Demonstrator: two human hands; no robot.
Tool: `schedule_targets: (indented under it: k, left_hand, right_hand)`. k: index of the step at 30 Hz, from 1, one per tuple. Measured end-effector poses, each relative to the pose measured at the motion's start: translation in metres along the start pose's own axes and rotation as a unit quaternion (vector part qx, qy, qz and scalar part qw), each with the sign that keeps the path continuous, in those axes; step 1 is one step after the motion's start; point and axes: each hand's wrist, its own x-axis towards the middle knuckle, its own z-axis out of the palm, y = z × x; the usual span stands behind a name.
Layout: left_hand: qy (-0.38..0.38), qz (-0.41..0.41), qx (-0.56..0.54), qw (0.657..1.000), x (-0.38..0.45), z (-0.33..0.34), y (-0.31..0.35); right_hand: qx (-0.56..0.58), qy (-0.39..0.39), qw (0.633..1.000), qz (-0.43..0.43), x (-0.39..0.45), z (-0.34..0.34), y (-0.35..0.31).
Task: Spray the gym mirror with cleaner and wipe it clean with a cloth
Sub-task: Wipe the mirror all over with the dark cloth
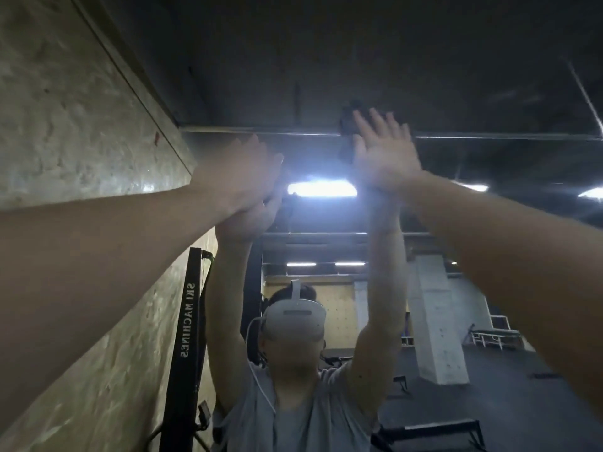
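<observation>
Reaching up with both arms, I press my hands against the mirror point(456, 288), which fills the middle and right of the frame and throws my own reflection back at me. My left hand point(239, 177) sits just left of centre, flat on the glass with its fingers straight and slightly blurred, holding nothing that I can make out. My right hand point(383, 151) is higher, right of centre, fingers spread and straight, palm laid over a dark cloth point(347, 132) whose edge shows to the left of my fingers, pinned between palm and glass near the mirror's upper edge. Both grips are released, flat rather than curled. In the reflection a bright ceiling light point(321, 189) glares between my two hands, and lower down a grey shirt point(293, 419) and white headset point(295, 316) show. A rough board wall point(81, 125) runs along the left of the frame, with a black upright point(187, 321) lettered "SKI MACHINES" beside it at lower left.
</observation>
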Motion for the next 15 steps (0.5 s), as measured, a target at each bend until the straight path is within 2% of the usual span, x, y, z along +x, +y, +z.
schedule_targets:
  k: [3,7,10,15]
  left_hand:
    - [0.012,-0.005,-0.018,1.000,-0.004,-0.006,0.006]
    - [-0.015,0.018,0.018,1.000,-0.006,-0.007,0.010]
    - [-0.040,0.003,0.026,0.999,-0.003,-0.011,0.012]
    - [-0.051,0.014,0.035,0.998,-0.006,-0.016,0.016]
  right_hand:
    - [0.026,0.003,0.993,0.113,-0.005,-0.016,0.061]
    - [0.047,-0.004,0.989,0.143,0.004,-0.019,0.061]
    - [0.046,0.005,0.992,0.116,0.025,-0.016,0.028]
    - [0.041,-0.036,0.998,-0.030,0.055,-0.003,-0.072]
